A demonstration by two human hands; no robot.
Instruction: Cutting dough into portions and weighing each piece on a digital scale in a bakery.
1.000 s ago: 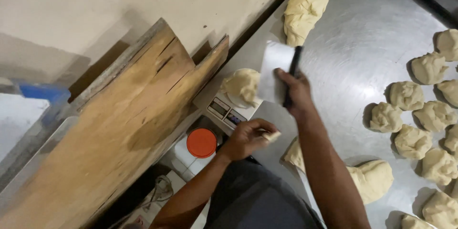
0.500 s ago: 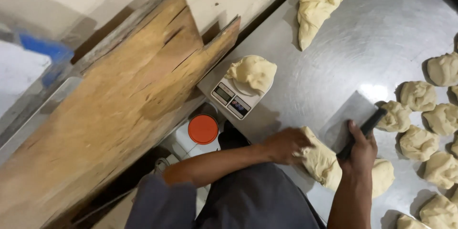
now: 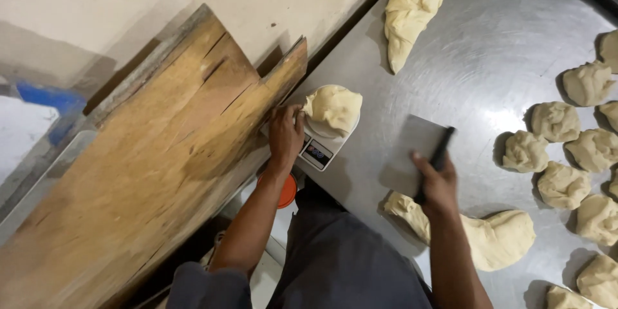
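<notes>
Steel table (image 3: pixel 489 58): left hand (image 3: pixel 285 134) apparently open beside the dough portion (image 3: pixel 333 107), right hand (image 3: pixel 439 180) clasping the scraper (image 3: pixel 418 148).

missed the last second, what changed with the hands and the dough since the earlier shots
The left hand moved from the dough slab up to the dough lump on the scale. The right hand keeps gripping the scraper, now lifted above the slab. Portioned pieces stayed put.

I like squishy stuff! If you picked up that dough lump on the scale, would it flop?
Probably: the dough lump slumps in soft folds on the scale, so it would likely sag. It looks matte, perhaps sticky rather than slippery, and being lumpy it shouldn't roll.
</notes>
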